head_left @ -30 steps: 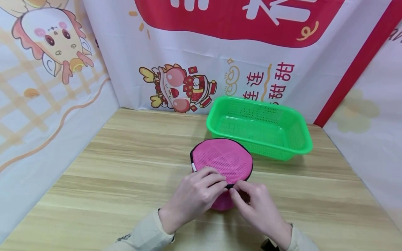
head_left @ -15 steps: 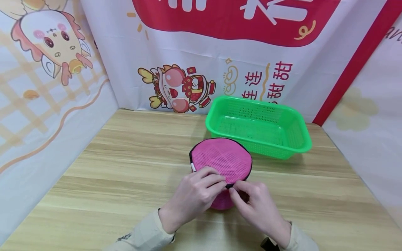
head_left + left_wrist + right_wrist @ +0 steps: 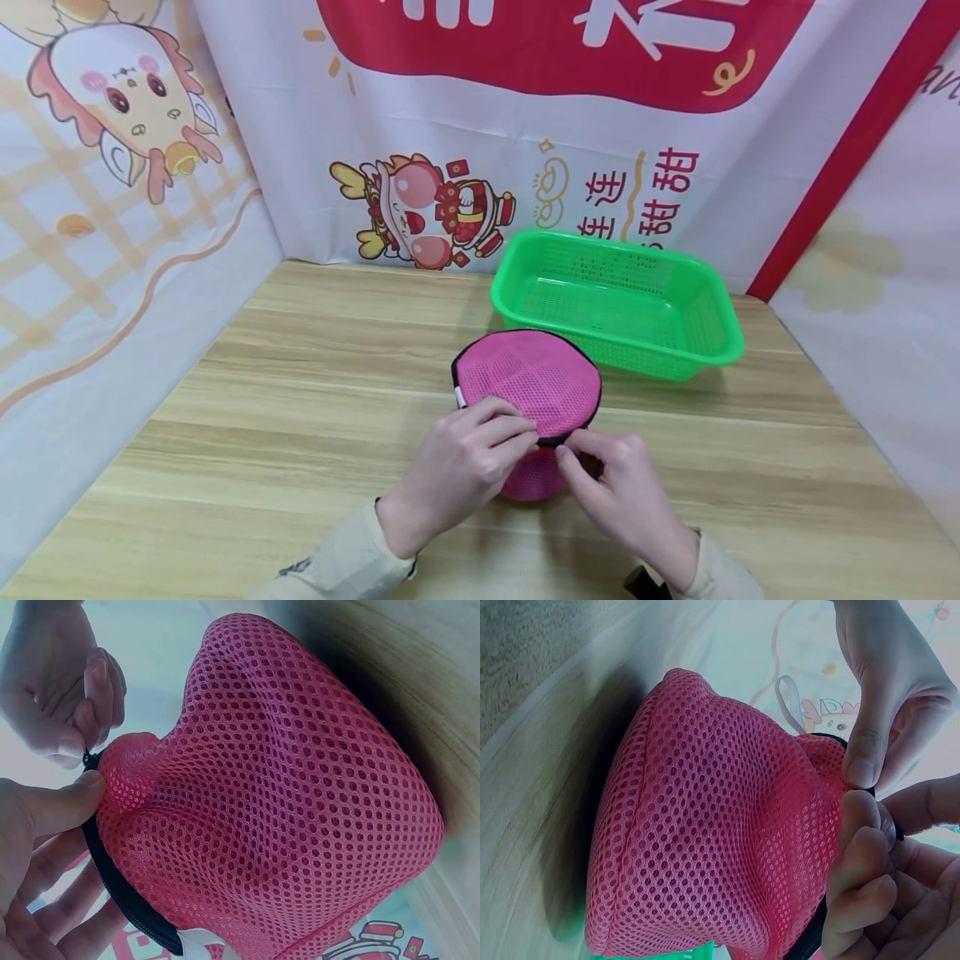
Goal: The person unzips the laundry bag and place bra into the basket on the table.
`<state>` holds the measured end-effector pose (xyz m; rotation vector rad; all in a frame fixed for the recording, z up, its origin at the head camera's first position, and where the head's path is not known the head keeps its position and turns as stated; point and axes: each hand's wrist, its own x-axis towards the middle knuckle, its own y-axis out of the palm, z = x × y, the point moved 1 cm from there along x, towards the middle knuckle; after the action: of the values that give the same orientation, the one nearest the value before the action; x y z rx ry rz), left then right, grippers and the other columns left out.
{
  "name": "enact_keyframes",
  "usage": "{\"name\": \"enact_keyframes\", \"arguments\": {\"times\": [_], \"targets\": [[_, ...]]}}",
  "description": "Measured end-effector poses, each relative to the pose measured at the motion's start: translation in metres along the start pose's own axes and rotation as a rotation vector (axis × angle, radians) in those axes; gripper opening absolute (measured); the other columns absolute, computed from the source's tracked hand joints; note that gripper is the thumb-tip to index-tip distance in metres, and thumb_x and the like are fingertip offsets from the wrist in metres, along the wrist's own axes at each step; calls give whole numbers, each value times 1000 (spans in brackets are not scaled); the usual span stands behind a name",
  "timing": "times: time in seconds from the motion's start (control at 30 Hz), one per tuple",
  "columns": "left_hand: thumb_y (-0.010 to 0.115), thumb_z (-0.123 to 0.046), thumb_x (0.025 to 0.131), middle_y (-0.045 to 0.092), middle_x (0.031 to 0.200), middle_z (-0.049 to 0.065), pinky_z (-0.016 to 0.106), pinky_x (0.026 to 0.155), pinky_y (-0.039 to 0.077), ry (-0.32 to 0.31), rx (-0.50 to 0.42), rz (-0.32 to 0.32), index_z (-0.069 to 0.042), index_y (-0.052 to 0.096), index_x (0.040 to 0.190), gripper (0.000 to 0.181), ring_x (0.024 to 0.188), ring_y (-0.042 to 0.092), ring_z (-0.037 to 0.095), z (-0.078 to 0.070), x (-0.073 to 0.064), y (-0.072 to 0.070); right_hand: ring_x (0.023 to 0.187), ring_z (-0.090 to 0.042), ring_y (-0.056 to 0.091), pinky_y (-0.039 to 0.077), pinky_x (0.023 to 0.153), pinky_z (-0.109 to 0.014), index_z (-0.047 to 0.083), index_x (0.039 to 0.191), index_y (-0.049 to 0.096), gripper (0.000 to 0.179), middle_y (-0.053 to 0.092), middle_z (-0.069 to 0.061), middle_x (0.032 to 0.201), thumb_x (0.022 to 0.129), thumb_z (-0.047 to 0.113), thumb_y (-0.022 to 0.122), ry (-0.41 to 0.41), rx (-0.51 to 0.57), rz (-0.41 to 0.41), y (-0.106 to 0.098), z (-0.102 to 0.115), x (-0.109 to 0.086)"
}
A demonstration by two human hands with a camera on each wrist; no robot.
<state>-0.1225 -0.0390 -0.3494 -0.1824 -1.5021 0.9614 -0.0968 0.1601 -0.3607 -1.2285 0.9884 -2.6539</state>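
A pink mesh zip bag (image 3: 528,375) stands on the table, its round top rimmed by a black zipper (image 3: 127,900). My left hand (image 3: 468,458) pinches the near edge of that rim between thumb and fingers. Close beside it, my right hand (image 3: 630,492) pinches the zipper at what looks like the slider (image 3: 91,760), partly hidden by the fingertips. A small white loop (image 3: 199,941) is sewn at the bag's left side. In the right wrist view the mesh side (image 3: 697,825) bulges and creases near the fingers. What the bag contains is not clear.
Behind the bag and to its right stands a green perforated plastic basket (image 3: 630,348). The wooden table (image 3: 315,375) is bounded by printed cloth (image 3: 300,150) at the back and sides. A small black object (image 3: 645,583) shows by the right wrist.
My right hand has shifted slightly to the right along the zipper, a little away from my left fingers. The left hand keeps its grip and the bag stays in place.
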Motion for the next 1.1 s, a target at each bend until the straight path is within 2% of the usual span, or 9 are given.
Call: {"name": "enact_keyframes", "arguments": {"times": [0.33,0.43,0.6,0.7,0.8,0.93,1.1], "targets": [[71,-2,83,71,96,-1,24,76,54,-2,7,-14,-10,78,93,14,92,61,16,2,0,-1,49,6,36,29,41,-11,27,66,55,36,40,21,57,78,-5,66,61,-36,-22,-3,-1,0],[71,-2,83,71,96,-1,23,76,54,-11,-2,-15,-9,77,93,14,92,61,15,2,0,-1,48,5,36,29,41,-11,28,66,52,37,40,21,57,80,-3,66,71,-40,-8,-4,0,1],[70,-4,87,70,98,0,23,80,54,-31,-21,1,-9,76,94,11,93,61,15,1,1,-2,50,3,40,32,43,-12,24,71,57,31,43,20,60,85,-2,65,99,-22,33,-3,0,1],[68,-6,89,69,102,1,23,84,52,-43,-32,22,-9,76,98,12,96,59,15,-1,2,-1,53,1,43,36,46,-13,20,77,62,24,47,18,64,87,-2,64,79,-2,43,-2,0,1],[66,-7,91,69,106,2,23,88,50,-39,-35,28,-8,75,102,15,99,59,16,-4,2,1,55,0,44,36,48,-12,17,79,64,21,47,16,65,89,-2,63,26,24,51,-1,1,1],[58,-5,94,69,105,4,24,89,50,-19,-22,6,-5,74,102,17,98,60,17,-5,2,4,54,1,41,34,47,-11,19,77,60,23,44,14,63,90,0,62,-19,46,65,0,1,1],[56,-5,95,70,101,4,25,85,52,-21,-11,0,-4,75,98,19,96,61,18,-6,1,4,53,1,40,33,47,-10,23,74,57,28,42,14,62,88,0,63,-21,41,55,1,2,1]]}}
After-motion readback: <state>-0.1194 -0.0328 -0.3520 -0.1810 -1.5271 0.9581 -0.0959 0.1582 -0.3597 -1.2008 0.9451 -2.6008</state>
